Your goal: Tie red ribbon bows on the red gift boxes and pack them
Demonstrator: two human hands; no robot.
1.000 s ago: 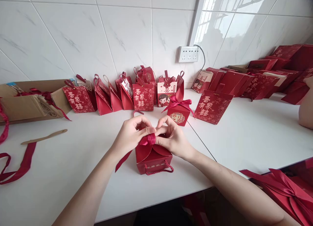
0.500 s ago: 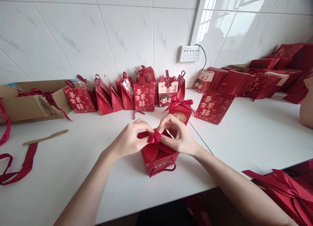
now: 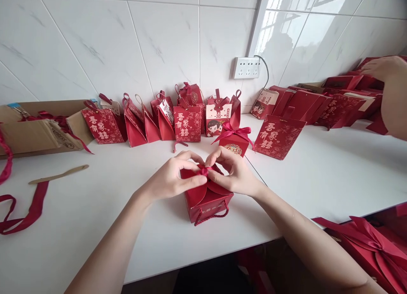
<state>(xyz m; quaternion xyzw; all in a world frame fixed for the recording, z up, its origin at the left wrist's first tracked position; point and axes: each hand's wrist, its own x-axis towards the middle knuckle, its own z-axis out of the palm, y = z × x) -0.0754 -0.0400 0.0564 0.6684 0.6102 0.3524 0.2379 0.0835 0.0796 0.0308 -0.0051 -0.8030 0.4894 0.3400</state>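
A small red gift box (image 3: 210, 200) with a twisted cord handle (image 3: 211, 219) on its near side stands on the white table before me. On its top, a red ribbon (image 3: 204, 171) is bunched in a small knot or loop. My left hand (image 3: 178, 175) pinches the ribbon from the left, thumb along its near side. From the right, my right hand (image 3: 233, 171) pinches the same ribbon between thumb and fingers. Fingertips partly cover the ribbon, so its exact form is hidden. Just behind stands a red box with a tied bow (image 3: 235, 135).
Red gift bags (image 3: 187, 123) line the tiled wall. At left lie a cardboard box (image 3: 28, 137), a thin wooden stick (image 3: 60, 174) and loose ribbon (image 3: 37, 205). Another person's hand (image 3: 386, 80) is over the stacked boxes at right. A bow-topped box (image 3: 365, 251) sits lower right.
The ribbon bunch between my fingers looks smaller and flatter, and my left thumb has shifted right across it. The other person's hand has moved up over the right-hand stack.
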